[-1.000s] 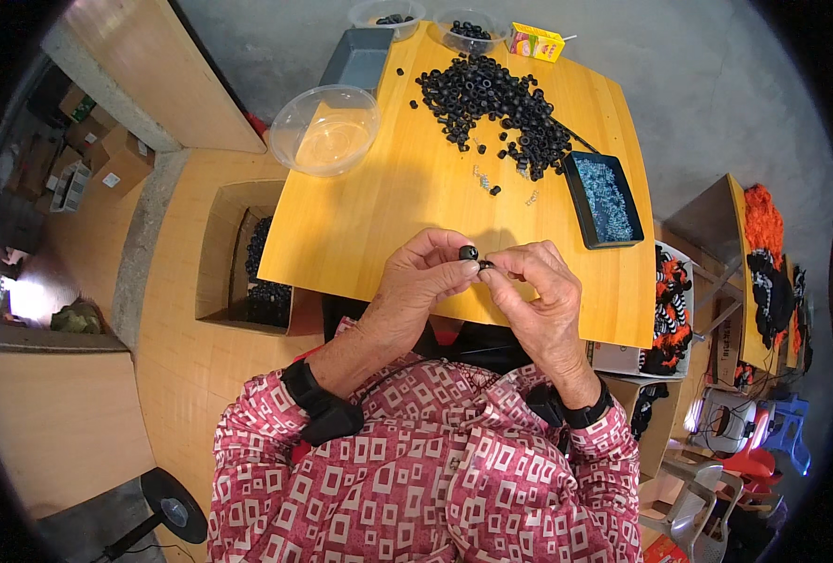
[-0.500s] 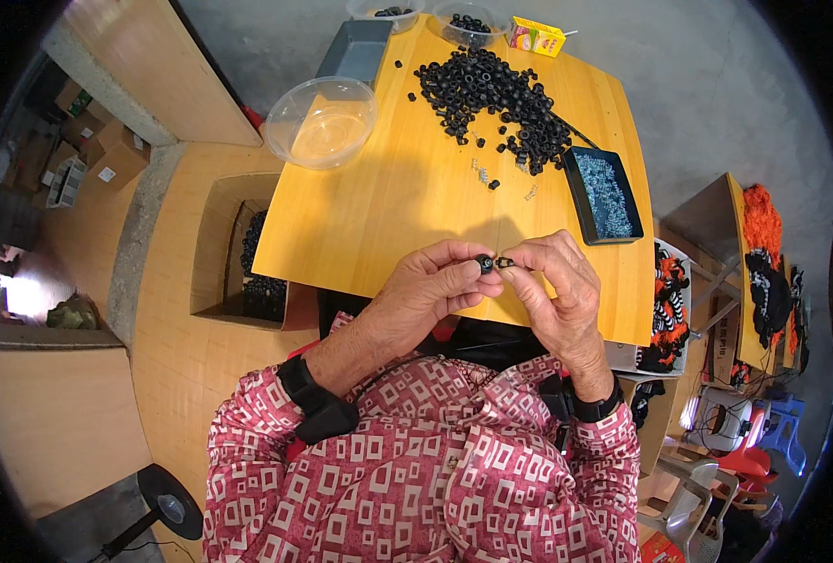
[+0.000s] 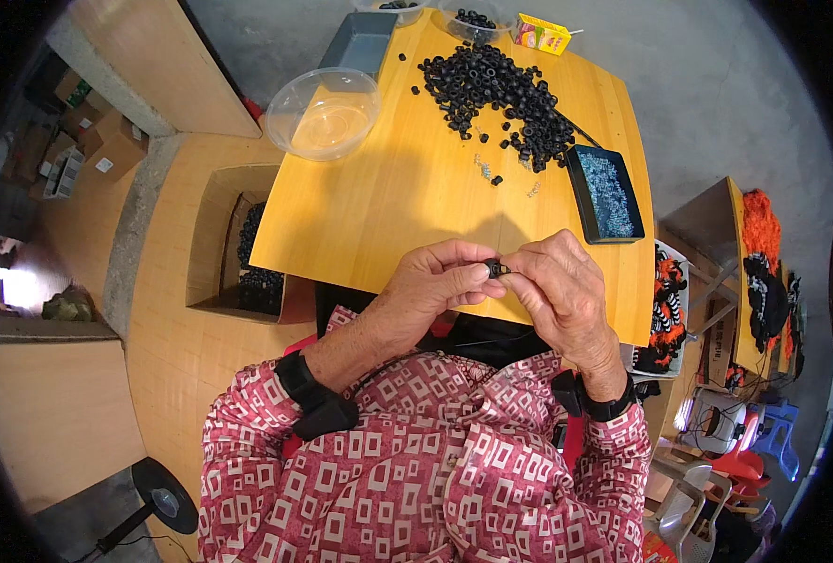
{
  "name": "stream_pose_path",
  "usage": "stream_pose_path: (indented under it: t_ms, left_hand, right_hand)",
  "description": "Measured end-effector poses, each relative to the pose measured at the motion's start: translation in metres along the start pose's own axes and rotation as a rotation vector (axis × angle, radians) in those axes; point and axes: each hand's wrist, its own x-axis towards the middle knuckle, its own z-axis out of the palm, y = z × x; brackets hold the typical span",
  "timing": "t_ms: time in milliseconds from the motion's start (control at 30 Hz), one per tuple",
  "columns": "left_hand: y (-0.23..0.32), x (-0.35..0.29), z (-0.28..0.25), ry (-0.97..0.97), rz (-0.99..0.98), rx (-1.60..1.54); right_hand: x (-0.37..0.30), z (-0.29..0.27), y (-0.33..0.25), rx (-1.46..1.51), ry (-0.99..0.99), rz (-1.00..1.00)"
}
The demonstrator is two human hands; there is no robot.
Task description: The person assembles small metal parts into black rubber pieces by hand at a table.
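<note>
Above the near edge of the table (image 3: 379, 225), my two hands meet fingertip to fingertip. My left hand (image 3: 440, 277) pinches a small round black plastic piece (image 3: 492, 267) between thumb and forefinger. Against that piece my right hand (image 3: 557, 286) presses a second small dark part, mostly covered by its fingers. Where one part ends and the other begins is too small to tell. Farther back lies a heap of small black hollow plastic pieces (image 3: 492, 89). A few tiny clear or silvery bits (image 3: 483, 170) are scattered in front of it.
A black tray (image 3: 583, 202) of small pale bluish pieces stands at the table's right. At the far left are a clear plastic bowl (image 3: 280, 127) and a grey tray (image 3: 360, 42). A yellow drink carton (image 3: 542, 35) stands behind. A cardboard box (image 3: 205, 239) sits left of the table.
The two small parts were slightly apart and are now pressed together between my fingertips. My right fingers have moved left toward my left hand.
</note>
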Motion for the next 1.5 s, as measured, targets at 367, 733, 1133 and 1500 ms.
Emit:
stream_pose_path:
  t_ms: [367,733,1133,1500]
  left_hand:
    - [0.002,-0.001,0.000,-0.023,0.055,0.099]
    - [0.003,-0.001,0.000,-0.033,-0.015,-0.053]
    - [-0.004,0.001,-0.003,0.013,0.008,0.060]
    - [0.006,-0.002,0.000,-0.071,0.028,0.138]
  right_hand:
    - [0.010,-0.012,-0.004,-0.095,-0.140,-0.092]
    - [0.009,-0.010,0.001,-0.009,-0.088,-0.025]
    - [0.013,-0.007,-0.004,-0.093,-0.176,-0.108]
    - [0.006,-0.004,0.001,0.035,-0.129,-0.021]
